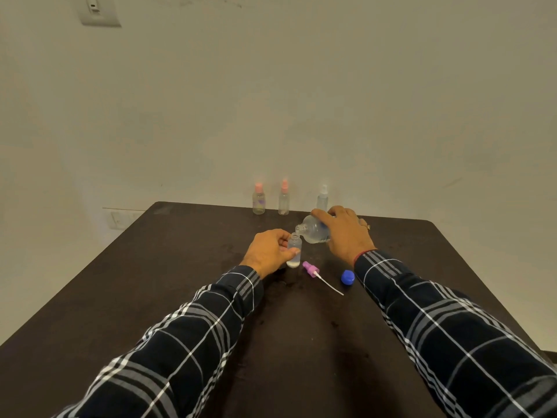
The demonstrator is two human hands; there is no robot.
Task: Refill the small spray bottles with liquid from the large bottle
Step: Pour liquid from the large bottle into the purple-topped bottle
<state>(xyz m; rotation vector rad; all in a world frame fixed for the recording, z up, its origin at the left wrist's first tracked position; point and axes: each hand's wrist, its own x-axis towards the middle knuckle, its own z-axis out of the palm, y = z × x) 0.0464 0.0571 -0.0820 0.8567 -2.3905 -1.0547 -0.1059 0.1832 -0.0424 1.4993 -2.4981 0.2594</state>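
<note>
Pouring at frame centre, your right hand [346, 233] wraps the slick, heavyish large bottle [313, 230] mid-body while your left hand [268, 251] pinches the light, tippy small spray bottle [294, 249] low.

No words, brands or numbers can be read. The large bottle [315, 230] carries a small blue mark too blurred to make out, and one small spray bottle [259, 202] shows an unreadable purple smudge.

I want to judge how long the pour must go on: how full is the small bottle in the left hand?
Nearly empty: the small bottle shows only a shallow layer of liquid at its base.
</note>
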